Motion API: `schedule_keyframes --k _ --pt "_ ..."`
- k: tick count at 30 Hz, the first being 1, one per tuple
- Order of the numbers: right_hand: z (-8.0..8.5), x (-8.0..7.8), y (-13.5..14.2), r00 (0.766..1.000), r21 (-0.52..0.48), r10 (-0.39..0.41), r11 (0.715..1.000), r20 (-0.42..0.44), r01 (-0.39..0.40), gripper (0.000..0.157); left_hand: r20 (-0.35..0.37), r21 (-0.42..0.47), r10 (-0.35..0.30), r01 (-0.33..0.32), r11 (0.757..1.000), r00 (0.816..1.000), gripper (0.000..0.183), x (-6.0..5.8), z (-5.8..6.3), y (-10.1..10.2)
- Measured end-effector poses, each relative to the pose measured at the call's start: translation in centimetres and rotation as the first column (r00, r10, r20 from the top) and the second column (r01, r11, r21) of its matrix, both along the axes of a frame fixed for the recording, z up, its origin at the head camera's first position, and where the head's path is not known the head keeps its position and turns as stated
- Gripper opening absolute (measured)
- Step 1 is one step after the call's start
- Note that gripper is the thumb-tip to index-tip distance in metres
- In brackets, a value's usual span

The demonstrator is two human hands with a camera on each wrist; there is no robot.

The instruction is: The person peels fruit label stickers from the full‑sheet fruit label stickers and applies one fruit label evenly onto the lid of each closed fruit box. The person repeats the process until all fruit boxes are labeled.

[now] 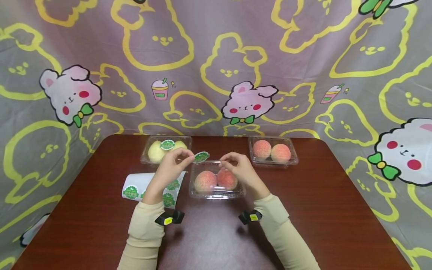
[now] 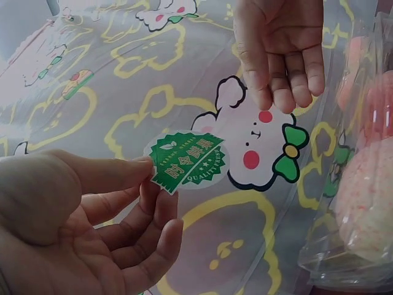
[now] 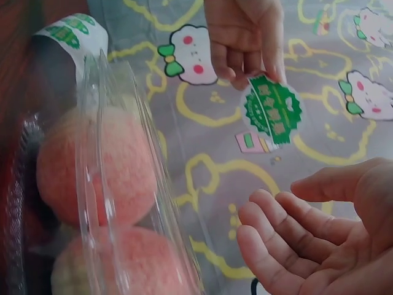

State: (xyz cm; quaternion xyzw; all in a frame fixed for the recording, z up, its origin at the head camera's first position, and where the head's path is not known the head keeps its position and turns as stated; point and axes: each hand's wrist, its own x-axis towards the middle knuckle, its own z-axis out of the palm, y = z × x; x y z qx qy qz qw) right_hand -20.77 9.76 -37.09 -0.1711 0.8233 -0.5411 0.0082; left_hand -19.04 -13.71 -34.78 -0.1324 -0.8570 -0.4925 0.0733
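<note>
Between thumb and forefinger my left hand (image 1: 173, 167) pinches a round green label sticker (image 1: 201, 157) by its edge. In the left wrist view the sticker (image 2: 189, 161) faces up with its green print and clear rim showing. My right hand (image 1: 237, 167) hovers over the right side of a clear plastic box, its fingers relaxed and nothing between them, as the right wrist view of the hand (image 3: 313, 236) shows. That clear box (image 1: 217, 194) holds two pink peaches (image 1: 206, 181) and sits under both hands, its lid closed.
Left of the box lies a curled white sheet of green stickers (image 1: 145, 183), partly behind my left forearm. A box of yellow-green fruit (image 1: 156, 152) with a sticker on its lid stands back left. Another box of peaches (image 1: 281, 153) stands back right. A patterned curtain (image 1: 209, 56) hangs behind the table.
</note>
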Motion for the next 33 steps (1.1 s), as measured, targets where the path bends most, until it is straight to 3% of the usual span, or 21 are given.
schedule_keyframes --k 12,22,33 --pt "-0.7 -0.4 2.7 0.991 0.007 -0.114 0.994 0.072 0.113 0.015 0.058 0.030 -0.043 0.041 0.999 0.997 0.011 0.0 -0.3 0.7" --pt "-1.2 -1.1 4.6 0.984 0.083 -0.163 0.984 0.070 0.157 0.013 0.038 0.012 -0.074 0.073 0.997 0.997 0.011 0.0 -0.6 1.4" --pt "-1.7 -1.6 5.9 0.964 0.147 -0.179 0.977 0.198 0.151 0.015 0.049 0.019 -0.096 0.096 0.995 0.994 0.010 -0.1 -0.8 2.2"
